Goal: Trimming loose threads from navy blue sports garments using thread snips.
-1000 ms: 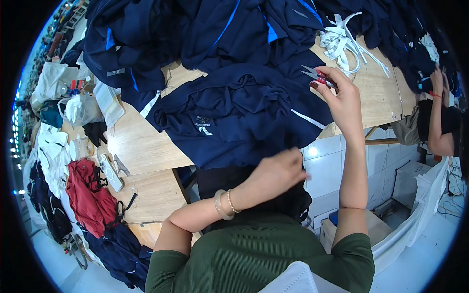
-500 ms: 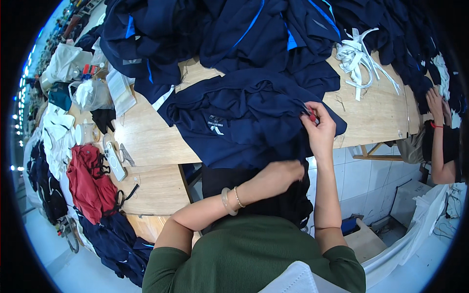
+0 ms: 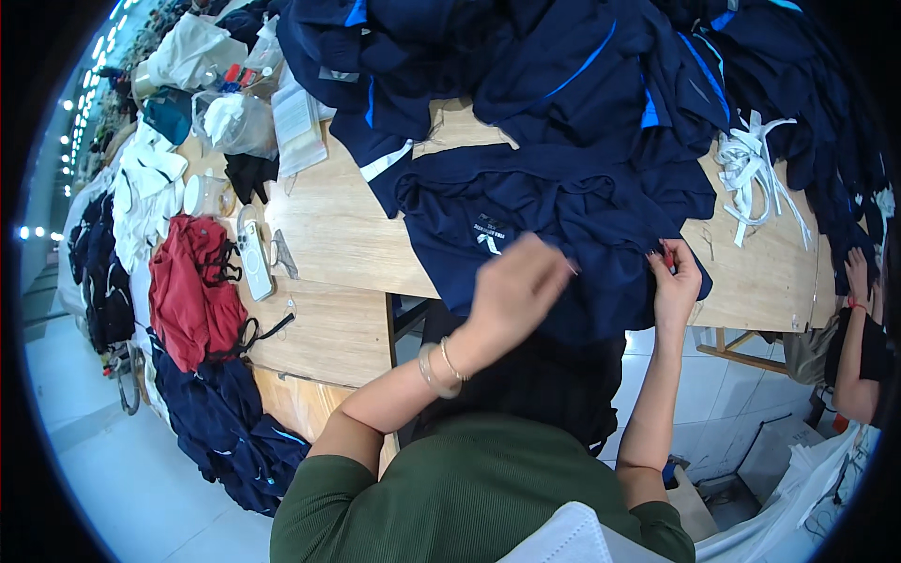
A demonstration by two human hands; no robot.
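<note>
A navy blue garment [image 3: 563, 220] lies bunched over the table's front edge, its white neck print showing. My right hand [image 3: 678, 296] is closed at the garment's right side, around small red-handled thread snips [image 3: 668, 255] that the fingers mostly cover. Over the garment's lower left part hovers my left hand [image 3: 516, 291], slightly blurred, its fingers curled together. Whether anything thin is pinched in them cannot be made out.
More navy garments [image 3: 554, 66] are heaped along the back. White strips [image 3: 751, 174] lie tangled at the right. Leftward are a phone [image 3: 253, 261], a red bag-like cloth item [image 3: 192, 291] and a plastic bag [image 3: 235, 122]. Another person's hand [image 3: 856, 277] shows at the far right.
My left hand has risen from below the table edge to over the garment. My right hand stays at the garment's right side with the snips. The whole view has shifted.
</note>
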